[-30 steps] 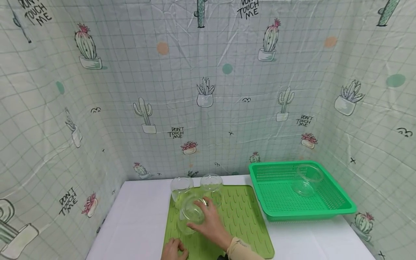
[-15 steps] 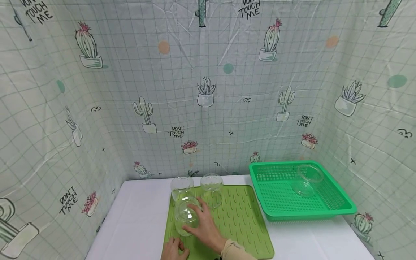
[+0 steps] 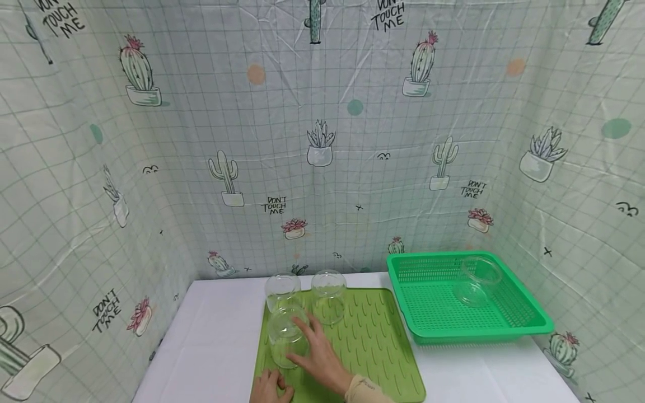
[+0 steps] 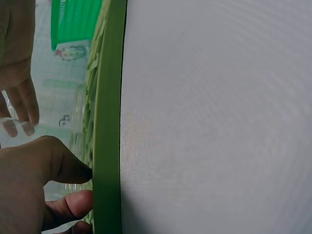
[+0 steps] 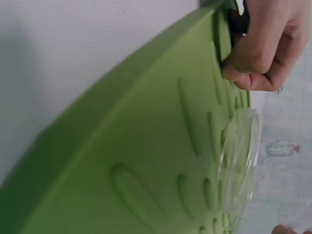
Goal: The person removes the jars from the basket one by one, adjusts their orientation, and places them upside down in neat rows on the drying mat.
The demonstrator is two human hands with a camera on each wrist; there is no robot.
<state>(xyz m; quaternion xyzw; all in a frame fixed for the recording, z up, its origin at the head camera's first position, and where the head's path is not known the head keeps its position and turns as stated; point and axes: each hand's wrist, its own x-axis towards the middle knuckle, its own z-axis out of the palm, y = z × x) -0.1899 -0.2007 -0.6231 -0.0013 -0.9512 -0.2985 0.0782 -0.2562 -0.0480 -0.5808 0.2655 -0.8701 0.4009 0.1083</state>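
A clear glass bowl (image 3: 288, 336) stands at the left side of the green ridged mat (image 3: 373, 347). At its right side is my right hand (image 3: 322, 358), thumb toward the front and fingers toward the back, both overlapping the glass in the head view. Those fingers look nearly straight in the left wrist view. My left hand (image 3: 270, 387) rests at the mat's front left, fingers loosely bent, with thumb and fingertips touching the mat's top. Behind the near bowl stand two similar clear bowls, one on the left (image 3: 283, 288) and one on the right (image 3: 328, 296).
A green plastic basket (image 3: 418, 330) stands on the right of the white-covered table (image 3: 201, 341). Inside it is another clear bowl (image 3: 477, 280). Cactus-print cloth walls (image 3: 262, 134) enclose the back and both sides.
The near bowl has moved slightly left and now stands upright behind the left hand. Most recently my right hand has shifted slightly right relative to it. The left hand has stayed in place.
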